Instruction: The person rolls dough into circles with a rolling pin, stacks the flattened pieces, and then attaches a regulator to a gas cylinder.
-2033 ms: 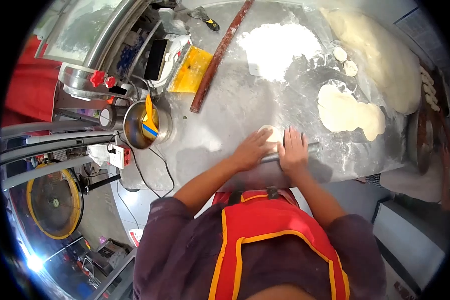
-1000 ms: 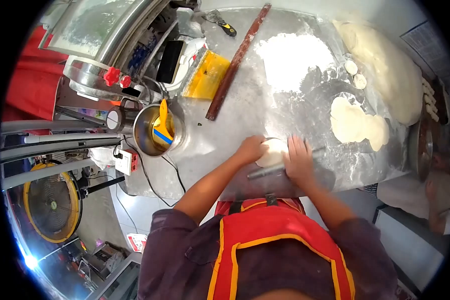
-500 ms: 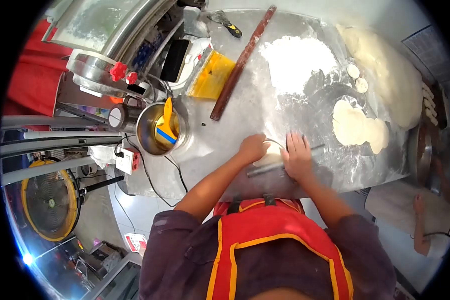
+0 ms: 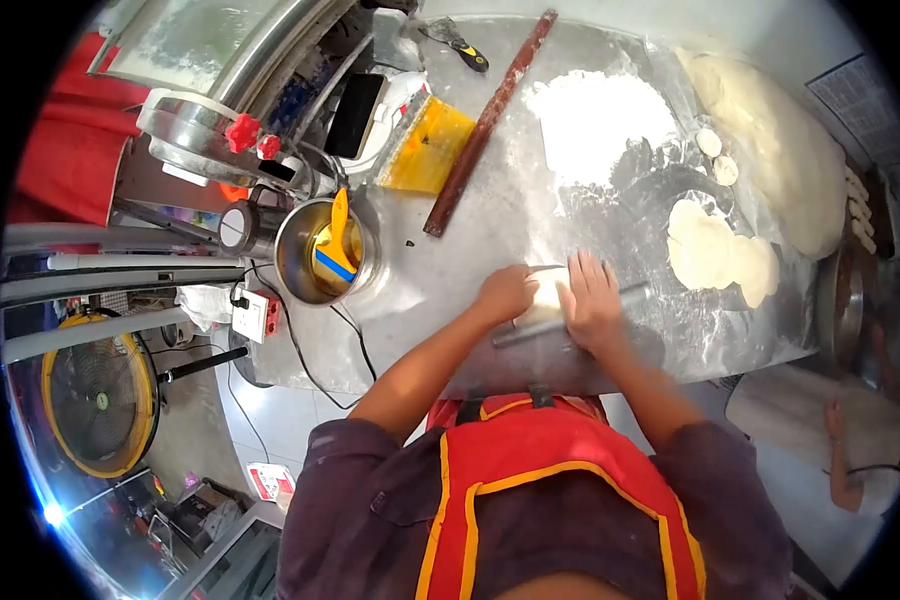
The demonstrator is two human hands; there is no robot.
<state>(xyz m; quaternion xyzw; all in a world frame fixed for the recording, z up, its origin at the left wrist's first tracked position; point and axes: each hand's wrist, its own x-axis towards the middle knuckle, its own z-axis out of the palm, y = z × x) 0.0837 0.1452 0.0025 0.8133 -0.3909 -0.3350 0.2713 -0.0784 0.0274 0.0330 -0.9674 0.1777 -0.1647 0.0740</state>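
Note:
A small piece of flattened dough (image 4: 548, 292) lies on the grey work table near its front edge. The curled fingers of my left hand (image 4: 506, 295) close on the dough's left side. My right hand (image 4: 592, 303) lies with its fingers stretched out, at the dough's right edge. Under the right palm passes a thin grey rolling pin (image 4: 530, 334), which sticks out on both sides; its middle is hidden. Farther right, a larger irregular flat sheet of dough (image 4: 715, 250) rests on the floured surface.
White flour (image 4: 600, 125) is heaped at the back, beside a big dough mass (image 4: 770, 150). A long reddish-brown rod (image 4: 490, 125), a yellow scraper (image 4: 425, 145) and a metal pot (image 4: 282, 255) with a brush (image 4: 338, 235) stand left. A co-worker's arm (image 4: 838, 455) shows at right.
The right hand and the rolling pin have shifted slightly forward, away from my body. More of the dough shows between my hands. The left hand stays at the dough's left side.

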